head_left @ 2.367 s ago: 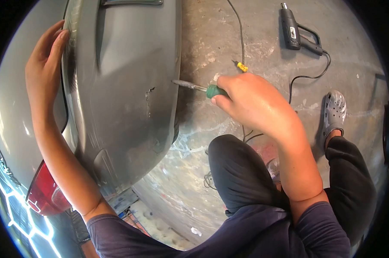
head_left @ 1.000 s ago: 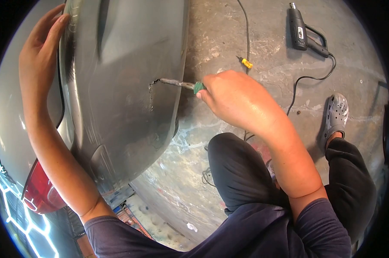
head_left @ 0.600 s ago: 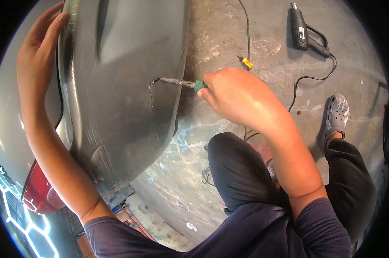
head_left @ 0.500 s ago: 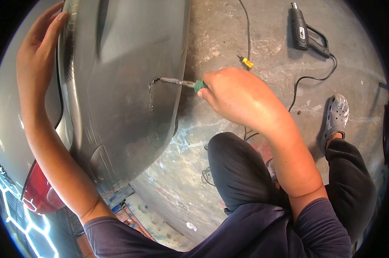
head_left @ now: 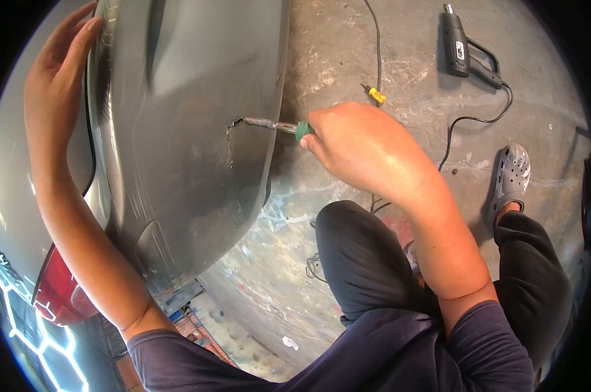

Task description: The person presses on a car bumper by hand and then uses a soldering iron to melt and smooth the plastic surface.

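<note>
My right hand point(head_left: 357, 134) is closed around the green handle of a soldering iron point(head_left: 269, 124). The iron's metal barrel points left, and its tip touches the upper end of a jagged crack point(head_left: 230, 144) in the grey car bumper point(head_left: 184, 130). Further left, my left hand point(head_left: 57, 72) rests on the car body along the bumper's upper edge. Its fingers are stretched out and hold nothing; some fingertips are cut off by the view's dark border.
On the concrete floor point(head_left: 335, 52) lie a black heat gun point(head_left: 455, 46) with its cord and a small yellow-handled screwdriver point(head_left: 376, 95) beside a cable. A red tail light point(head_left: 63, 287) is under my left forearm. My shoe point(head_left: 512, 173) stands at the right.
</note>
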`<state>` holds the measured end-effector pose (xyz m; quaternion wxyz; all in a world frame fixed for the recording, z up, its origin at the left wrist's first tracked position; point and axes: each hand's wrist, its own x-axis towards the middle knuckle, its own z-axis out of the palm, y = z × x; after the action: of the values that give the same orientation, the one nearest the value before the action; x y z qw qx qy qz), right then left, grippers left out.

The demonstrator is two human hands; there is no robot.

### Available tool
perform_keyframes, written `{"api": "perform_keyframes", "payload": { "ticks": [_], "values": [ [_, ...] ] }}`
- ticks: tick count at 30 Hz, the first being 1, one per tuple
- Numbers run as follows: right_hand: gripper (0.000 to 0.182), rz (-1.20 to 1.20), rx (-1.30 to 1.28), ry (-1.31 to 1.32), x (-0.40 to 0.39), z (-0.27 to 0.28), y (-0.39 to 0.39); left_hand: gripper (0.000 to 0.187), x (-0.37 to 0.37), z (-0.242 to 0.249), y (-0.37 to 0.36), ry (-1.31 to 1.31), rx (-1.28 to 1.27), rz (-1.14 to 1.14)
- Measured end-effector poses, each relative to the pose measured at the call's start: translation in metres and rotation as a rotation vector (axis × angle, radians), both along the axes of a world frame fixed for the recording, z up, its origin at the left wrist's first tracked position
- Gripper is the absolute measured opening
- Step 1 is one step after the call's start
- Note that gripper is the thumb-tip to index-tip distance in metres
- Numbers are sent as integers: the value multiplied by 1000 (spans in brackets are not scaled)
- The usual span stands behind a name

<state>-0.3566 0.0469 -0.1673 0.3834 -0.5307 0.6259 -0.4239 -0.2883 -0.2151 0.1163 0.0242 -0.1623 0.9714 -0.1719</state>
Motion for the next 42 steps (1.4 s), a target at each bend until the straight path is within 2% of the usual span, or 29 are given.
{"api": "perform_keyframes", "payload": {
  "ticks": [12, 20, 37, 40, 42],
  "values": [
    [28, -6, 11, 9, 1, 1, 0, 43, -4, -5, 8, 21, 12, 37],
    [28, 2, 12, 37, 1, 4, -1, 44, 1, 2, -7, -12, -36, -40],
    [27, -14, -23, 78, 9, 3, 1, 43, -4, -1, 1, 42, 68, 43],
    [28, -23, -2, 20, 15, -1, 4, 44, -6, -8, 13, 72, 1, 31],
    [29, -65, -76, -14, 11, -4, 18, 43, -6, -11, 17, 85, -51, 25]
  ]
}}
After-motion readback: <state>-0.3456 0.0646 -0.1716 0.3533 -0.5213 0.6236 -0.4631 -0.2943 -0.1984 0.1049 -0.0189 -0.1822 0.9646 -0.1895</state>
